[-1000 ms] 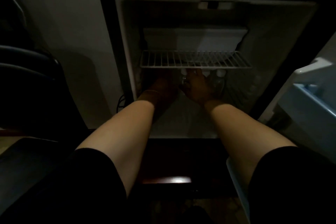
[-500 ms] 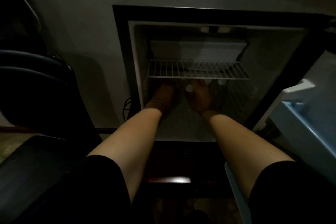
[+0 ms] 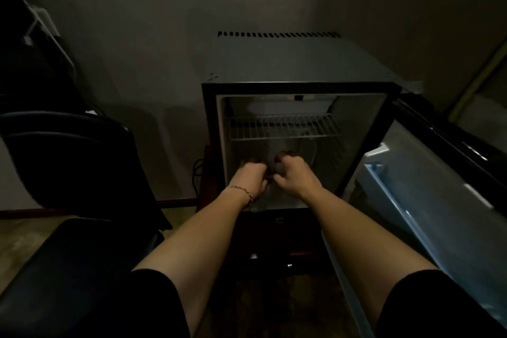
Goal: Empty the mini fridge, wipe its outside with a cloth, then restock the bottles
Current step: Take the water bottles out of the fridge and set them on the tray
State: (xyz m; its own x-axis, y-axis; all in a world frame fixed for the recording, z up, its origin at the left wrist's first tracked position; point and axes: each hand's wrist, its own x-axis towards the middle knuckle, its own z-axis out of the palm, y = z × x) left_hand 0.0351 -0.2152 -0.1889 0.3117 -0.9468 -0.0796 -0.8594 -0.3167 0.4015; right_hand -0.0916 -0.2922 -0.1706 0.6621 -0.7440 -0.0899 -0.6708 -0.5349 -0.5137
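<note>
While you are kneeling or crouching at the open mini fridge (image 3: 299, 63), a dark chair (image 3: 71, 162) is standing well off to your left against the wall, and nothing on that side is playing a part. Your left hand (image 3: 251, 177), the one wearing a thin wrist band, is reaching into the lower compartment with its fingers curled downward; a glint of clear plastic is showing just beneath the wrist, so it is probably gripping a bottle (image 3: 259, 204), though the gloom is making that hard to confirm. Your right hand (image 3: 295, 173) is sitting just beside it, clenched in the same way, but what it is holding I cannot tell. Above both hands the wire shelf (image 3: 284, 126) is hanging bare, and no other bottles are showing in the cabinet. Further right the fridge door (image 3: 428, 200) is swinging wide open, its inner racks looking unloaded as far as the dim light is letting you see.

Judging from this, you are nearing the end of the emptying stage. No cloth is appearing anywhere in view, so the wiping of the outside and the restocking are both looking like work yet to come
</note>
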